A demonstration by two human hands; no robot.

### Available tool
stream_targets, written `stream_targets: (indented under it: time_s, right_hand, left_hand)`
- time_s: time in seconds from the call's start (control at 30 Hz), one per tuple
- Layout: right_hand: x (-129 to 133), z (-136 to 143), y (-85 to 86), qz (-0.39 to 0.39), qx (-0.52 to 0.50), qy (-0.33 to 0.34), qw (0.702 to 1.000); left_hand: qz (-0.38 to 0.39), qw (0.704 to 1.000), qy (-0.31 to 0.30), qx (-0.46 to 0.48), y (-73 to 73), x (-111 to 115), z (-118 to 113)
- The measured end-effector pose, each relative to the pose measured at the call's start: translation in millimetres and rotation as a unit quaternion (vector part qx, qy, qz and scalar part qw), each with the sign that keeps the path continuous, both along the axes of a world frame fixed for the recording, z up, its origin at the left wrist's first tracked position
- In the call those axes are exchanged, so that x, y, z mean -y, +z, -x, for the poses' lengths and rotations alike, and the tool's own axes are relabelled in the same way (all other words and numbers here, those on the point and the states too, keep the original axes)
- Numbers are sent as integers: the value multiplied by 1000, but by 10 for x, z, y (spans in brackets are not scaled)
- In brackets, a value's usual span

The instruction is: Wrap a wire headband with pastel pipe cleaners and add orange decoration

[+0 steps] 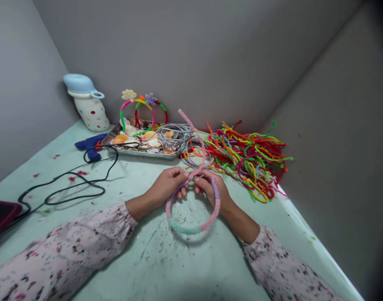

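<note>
Between both hands hangs a ring wrapped in pipe cleaner (185, 229), in pink, mint and lilac stretches. A loose pink pipe cleaner (200, 140) rises from the top of the ring and curves up to the left. My left hand (168, 186) pinches the ring's upper left, thumb and fingertips closed near the join. Close beside it, my right hand (214, 188) grips the same spot from the right, its thumb against the pink strand. The fingers partly hide the join. The lower part of the ring is above the tabletop.
A metal tray (147, 155) holds shells, a coil of grey wire (175, 136) and two finished-looking colourful hoops (153, 113). Right of it lies a heap of pipe cleaners (247, 154). At left are a blue glue gun (92, 144), its black cable (75, 173), a bottle (89, 108) and a red-edged device (1, 217).
</note>
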State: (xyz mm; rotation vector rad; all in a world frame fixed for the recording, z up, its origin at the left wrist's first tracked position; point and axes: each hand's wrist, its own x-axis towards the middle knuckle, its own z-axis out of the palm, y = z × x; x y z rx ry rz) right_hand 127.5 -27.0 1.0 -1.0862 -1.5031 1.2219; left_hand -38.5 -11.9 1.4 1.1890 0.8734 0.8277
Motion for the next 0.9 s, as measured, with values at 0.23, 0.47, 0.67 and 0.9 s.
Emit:
stream_targets:
  time_s: [0.23,0.47,0.67,0.9]
  right_hand:
    - [-5,-14,1,-6,12,-4,1000]
    - [-11,1,-34,25,-22,-20,999]
    - [-11,6,-28,49,-42,-30,997]
    - [-19,-5,-25,50,-27,-22,998]
  left_hand:
    - [-8,1000,-12,-12,29,16,11]
    - [11,999,-19,-30,48,4,3]
    - [13,998,-30,-52,37,-8,-12]
    - [-3,998,-39,-52,-23,-27,-15]
